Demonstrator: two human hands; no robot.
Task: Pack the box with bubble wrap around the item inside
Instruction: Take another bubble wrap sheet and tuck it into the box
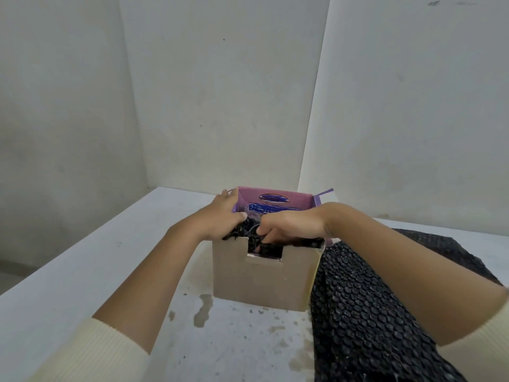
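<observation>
Both the left hand (220, 216) and right hand (286, 224) have fingers curled on black bubble wrap (366, 312) — soft, light, springy — pressing it into the box (261, 279); best gripped by bunched folds.

A single head-worn wide-angle view looks forward and down, close over the box (264, 274) at frame centre on the table (82, 271); walls fill the upper half.

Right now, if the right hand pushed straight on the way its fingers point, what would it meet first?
The right hand points down into the box, so it would likely meet the black bubble wrap bunched inside first; what lies beneath is hidden.
</observation>
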